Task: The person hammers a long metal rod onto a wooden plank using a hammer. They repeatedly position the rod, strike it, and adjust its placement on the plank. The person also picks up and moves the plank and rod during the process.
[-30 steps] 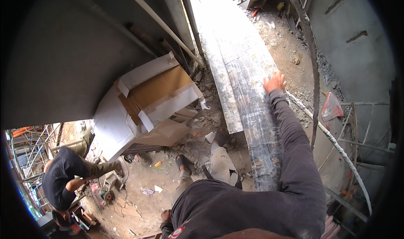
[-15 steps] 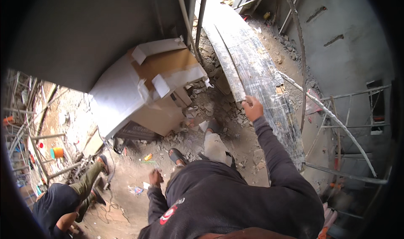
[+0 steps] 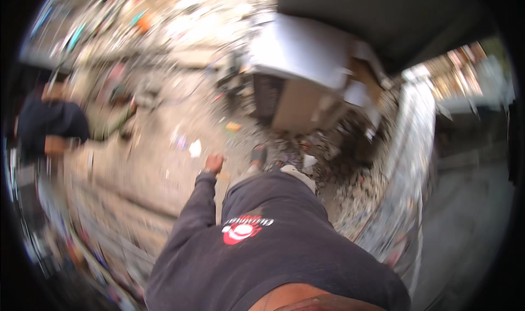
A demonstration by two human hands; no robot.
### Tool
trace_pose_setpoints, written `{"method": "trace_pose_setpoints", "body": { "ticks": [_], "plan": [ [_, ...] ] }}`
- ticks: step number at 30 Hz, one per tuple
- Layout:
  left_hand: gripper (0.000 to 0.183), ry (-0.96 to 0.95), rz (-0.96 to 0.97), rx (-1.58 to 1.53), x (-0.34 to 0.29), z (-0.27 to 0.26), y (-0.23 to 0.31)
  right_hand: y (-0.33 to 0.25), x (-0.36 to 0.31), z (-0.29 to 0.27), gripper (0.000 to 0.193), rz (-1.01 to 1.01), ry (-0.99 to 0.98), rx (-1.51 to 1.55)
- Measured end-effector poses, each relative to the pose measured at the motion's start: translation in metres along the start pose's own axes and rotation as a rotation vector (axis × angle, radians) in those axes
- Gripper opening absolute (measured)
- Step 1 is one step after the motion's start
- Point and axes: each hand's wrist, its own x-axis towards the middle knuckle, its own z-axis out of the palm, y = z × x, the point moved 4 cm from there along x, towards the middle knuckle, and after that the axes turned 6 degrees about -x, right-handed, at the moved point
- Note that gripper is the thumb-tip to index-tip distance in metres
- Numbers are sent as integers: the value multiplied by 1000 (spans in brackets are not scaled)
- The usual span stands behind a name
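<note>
My left hand hangs low in front of my left side, over the dirt floor. Its fingers look loosely curled, and no object shows in it. Small litter lies nearest to it: a white scrap and a yellow piece. My right hand and forearm are out of the picture. Ahead of my feet stands a large cardboard box with a white top and torn flaps. A long, whitish, worn board stretches along my right, smeared by motion.
Broken rubble covers the ground between my legs and the board. Another person in dark clothes is low down at the far left. A dark panel rises behind the box. A blurred orange container sits at the upper left.
My view has swung to the left, so the box and board appear farther right. My right hand, which was on the board's edge, has left the picture. My left hand remains low.
</note>
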Motion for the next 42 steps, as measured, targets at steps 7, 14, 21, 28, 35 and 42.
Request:
{"method": "trace_pose_setpoints", "body": {
  "ticks": [7,14,21,28,35,42],
  "plan": [
    [32,15,-463,450,-204,15,-115,-54,56,-145,24,23,-110,230],
    [33,199,-673,28,-321,91,-133,-144,104,-281,26,-71,186,658],
    [24,611,-584,-284,-282,67,-125,-215,135,-203,7,65,-454,501],
    [20,753,-502,-630,-243,-32,-146,-359,82,-121,20,-421,-167,-4],
    [26,1294,-95,-667,-219,-325,-110,-671,-62,-104,30,-784,-111,303],
    [53,1409,1015,-122,-401,-616,80,-993,-378,-125,52,-2114,-79,359]
  ]
}}
